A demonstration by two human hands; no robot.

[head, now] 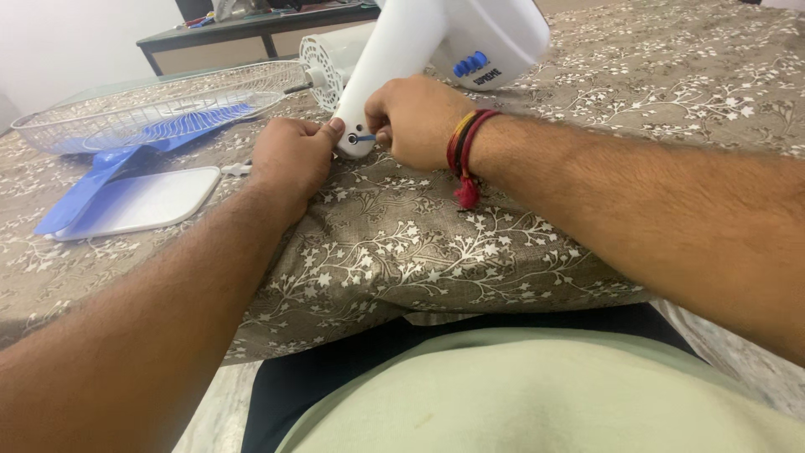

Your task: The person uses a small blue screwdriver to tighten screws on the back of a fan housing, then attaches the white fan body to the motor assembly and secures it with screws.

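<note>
Soft, even daylight fills the view, bright without harshness. The wall beyond the left hand (289, 159) is washed nearly to white. The fan body (436, 50) above the right hand (415, 122) is close to overexposed, its plastic showing a broad sheen but no sharp glare. Shadows are faint and diffuse: a soft dark edge under both hands on the cloth (402, 243), and deeper shade below the forearms where the cloth folds over the table edge. Focus is sharp around the hands; the near forearms and the shirt (537, 394) look soft and stretched by wide-angle distortion. The grille (159, 105) left of the hands is slightly soft.
</note>
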